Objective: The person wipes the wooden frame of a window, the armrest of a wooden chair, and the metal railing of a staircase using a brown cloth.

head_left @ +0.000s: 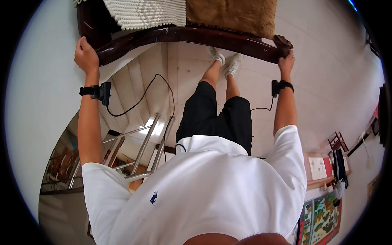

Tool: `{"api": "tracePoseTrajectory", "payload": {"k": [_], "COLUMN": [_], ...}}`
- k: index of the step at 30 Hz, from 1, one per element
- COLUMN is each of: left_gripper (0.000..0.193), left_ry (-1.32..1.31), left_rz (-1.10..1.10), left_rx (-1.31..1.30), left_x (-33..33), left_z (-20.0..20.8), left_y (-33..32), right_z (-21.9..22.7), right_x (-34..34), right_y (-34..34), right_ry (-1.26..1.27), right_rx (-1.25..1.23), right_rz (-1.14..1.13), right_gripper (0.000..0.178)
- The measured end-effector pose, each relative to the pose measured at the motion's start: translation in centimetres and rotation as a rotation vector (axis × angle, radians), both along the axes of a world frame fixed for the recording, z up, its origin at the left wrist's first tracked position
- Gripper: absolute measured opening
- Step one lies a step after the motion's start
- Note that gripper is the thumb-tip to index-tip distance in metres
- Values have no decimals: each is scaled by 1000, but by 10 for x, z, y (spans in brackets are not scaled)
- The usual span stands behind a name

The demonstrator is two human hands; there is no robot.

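Crosswise, the dark wooden rail (183, 35) is held at both ends, gripped by the curled left hand (86, 56) and the curled right hand (287, 61).

The surface (163, 36) is dark reddish-brown wood, glossy and lightly scuffed, with a long curving near edge and a carved, knobby near right corner; its far edge runs out of view. A cream knitted-looking cover (149, 13) lies toward the left, its ribbed border along the near edge. A brown plush piece (230, 15) lies right beside it, reaching toward the near right corner
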State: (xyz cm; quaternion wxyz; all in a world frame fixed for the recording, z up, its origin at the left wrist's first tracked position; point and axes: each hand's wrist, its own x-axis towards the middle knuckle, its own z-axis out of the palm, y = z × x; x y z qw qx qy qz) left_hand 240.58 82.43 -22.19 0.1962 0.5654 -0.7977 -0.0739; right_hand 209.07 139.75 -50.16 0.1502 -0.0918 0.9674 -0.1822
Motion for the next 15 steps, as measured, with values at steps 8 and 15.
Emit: {"api": "tracePoseTrajectory", "payload": {"k": [8,15], "left_gripper": [44,45], "left_ry": [15,-23], "left_rz": [47,59], "left_rx": [20,9], "left_x": [-3,1], "left_z": [3,0], "left_y": [8,0], "right_z": [45,65], "right_x": [73,85], "right_y": [-37,-54], "right_ry": [-14,-74], "right_rx": [39,-82], "right_rz": [38,395], "right_gripper": [55,45]}}
